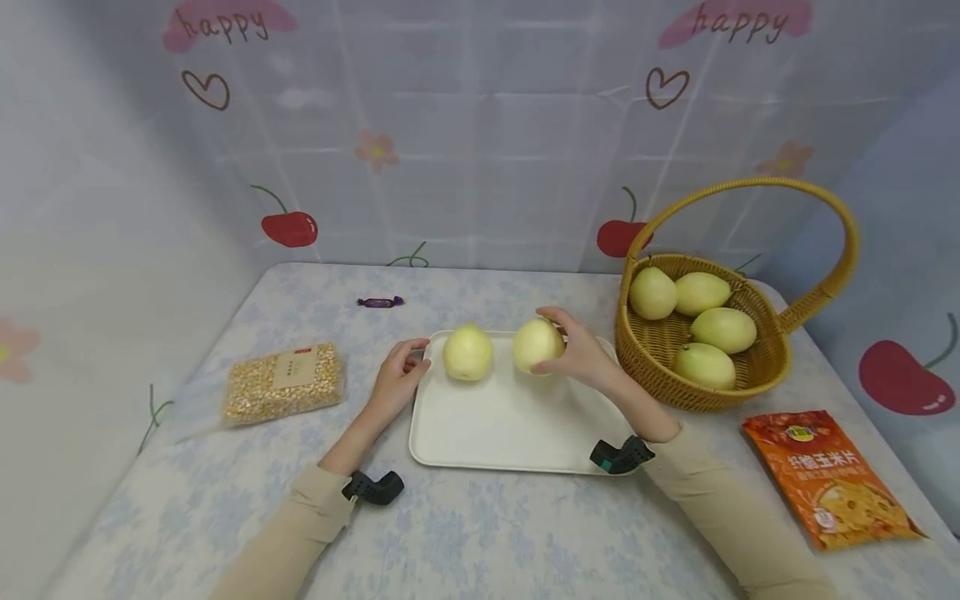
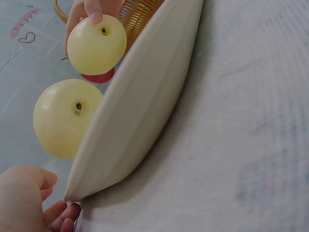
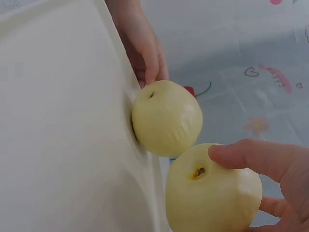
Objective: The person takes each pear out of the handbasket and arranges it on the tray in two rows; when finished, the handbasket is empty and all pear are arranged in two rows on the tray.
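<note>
My right hand (image 1: 583, 352) grips a round pale-yellow pear (image 1: 537, 347), thumb on the near side and fingers round the far side. The right wrist view shows this pear (image 3: 212, 193) held up off the tray, its dimpled end in sight. A second pear (image 1: 468, 353) sits in the upper left part of the white rectangular tray (image 1: 510, 425). At the tray's upper left corner, my left hand (image 1: 397, 382) holds the rim with curled fingers. In the left wrist view, the fingertips (image 2: 63, 212) meet the rim's edge.
A wicker basket (image 1: 651, 360) with a tall handle stands right of the tray, holding several pears (image 1: 723, 331). An orange snack bag (image 1: 832, 479) lies in front of it. To the left are a bag of corn kernels (image 1: 283, 383) and a purple-wrapped candy (image 1: 380, 302).
</note>
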A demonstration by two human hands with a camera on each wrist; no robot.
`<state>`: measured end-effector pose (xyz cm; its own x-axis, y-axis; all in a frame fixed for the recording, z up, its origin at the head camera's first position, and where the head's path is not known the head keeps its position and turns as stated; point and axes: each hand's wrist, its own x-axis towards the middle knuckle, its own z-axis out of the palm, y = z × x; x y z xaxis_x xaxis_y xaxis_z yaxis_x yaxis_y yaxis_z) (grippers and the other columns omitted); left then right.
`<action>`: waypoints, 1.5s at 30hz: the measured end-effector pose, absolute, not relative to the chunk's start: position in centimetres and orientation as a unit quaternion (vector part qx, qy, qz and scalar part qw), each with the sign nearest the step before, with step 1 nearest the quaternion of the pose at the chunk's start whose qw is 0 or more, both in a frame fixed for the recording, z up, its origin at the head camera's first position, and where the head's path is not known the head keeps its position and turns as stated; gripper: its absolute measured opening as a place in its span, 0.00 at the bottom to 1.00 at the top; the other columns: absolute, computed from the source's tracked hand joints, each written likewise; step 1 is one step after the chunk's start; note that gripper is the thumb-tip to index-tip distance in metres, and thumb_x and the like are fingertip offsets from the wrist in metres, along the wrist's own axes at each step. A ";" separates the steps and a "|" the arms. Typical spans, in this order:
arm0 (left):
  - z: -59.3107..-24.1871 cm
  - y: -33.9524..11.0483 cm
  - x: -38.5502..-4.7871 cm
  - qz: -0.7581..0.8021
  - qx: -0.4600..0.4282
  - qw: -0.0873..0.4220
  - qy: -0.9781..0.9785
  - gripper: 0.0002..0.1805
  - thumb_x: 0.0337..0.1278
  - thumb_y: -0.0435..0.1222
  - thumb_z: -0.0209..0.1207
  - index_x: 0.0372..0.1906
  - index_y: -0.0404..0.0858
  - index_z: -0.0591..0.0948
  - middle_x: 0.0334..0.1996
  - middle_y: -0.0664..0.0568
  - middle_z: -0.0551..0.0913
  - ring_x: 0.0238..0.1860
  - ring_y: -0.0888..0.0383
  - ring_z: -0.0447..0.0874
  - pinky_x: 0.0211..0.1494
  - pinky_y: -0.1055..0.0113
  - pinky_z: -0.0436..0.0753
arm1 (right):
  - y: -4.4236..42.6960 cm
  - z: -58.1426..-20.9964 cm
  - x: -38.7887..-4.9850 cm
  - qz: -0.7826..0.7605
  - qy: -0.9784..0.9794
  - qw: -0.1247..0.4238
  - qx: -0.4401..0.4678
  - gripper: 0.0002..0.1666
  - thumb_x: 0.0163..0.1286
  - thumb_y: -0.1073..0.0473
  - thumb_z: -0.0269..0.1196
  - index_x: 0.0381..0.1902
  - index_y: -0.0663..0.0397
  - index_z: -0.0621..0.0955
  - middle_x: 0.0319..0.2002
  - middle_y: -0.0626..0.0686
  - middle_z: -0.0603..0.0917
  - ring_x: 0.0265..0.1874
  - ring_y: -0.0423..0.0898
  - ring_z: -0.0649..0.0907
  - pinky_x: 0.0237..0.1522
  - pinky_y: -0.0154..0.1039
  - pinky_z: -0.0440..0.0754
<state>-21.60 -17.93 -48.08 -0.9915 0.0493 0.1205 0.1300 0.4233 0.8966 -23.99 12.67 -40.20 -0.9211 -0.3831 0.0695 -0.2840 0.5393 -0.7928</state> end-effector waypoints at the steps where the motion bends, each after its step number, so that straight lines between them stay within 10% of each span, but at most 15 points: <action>1: -48.1 -17.9 -21.6 -0.536 -0.053 0.037 -0.842 0.21 0.68 0.38 0.52 0.64 0.41 0.72 0.60 0.44 0.73 0.46 0.50 0.74 0.48 0.62 0.72 | 12.5 -40.3 -24.0 -0.441 0.875 0.060 -0.190 0.53 0.47 0.64 0.75 0.69 0.58 0.62 0.68 0.63 0.66 0.61 0.63 0.71 0.55 0.59 0.74; 45: -48.0 -18.0 -21.5 -0.525 -0.047 0.041 -0.849 0.20 0.67 0.36 0.53 0.62 0.40 0.73 0.57 0.46 0.74 0.44 0.52 0.75 0.49 0.62 0.72 | 10.9 -42.7 -24.2 -0.469 0.858 0.086 -0.191 0.55 0.49 0.61 0.75 0.71 0.58 0.59 0.70 0.62 0.62 0.60 0.63 0.72 0.54 0.57 0.76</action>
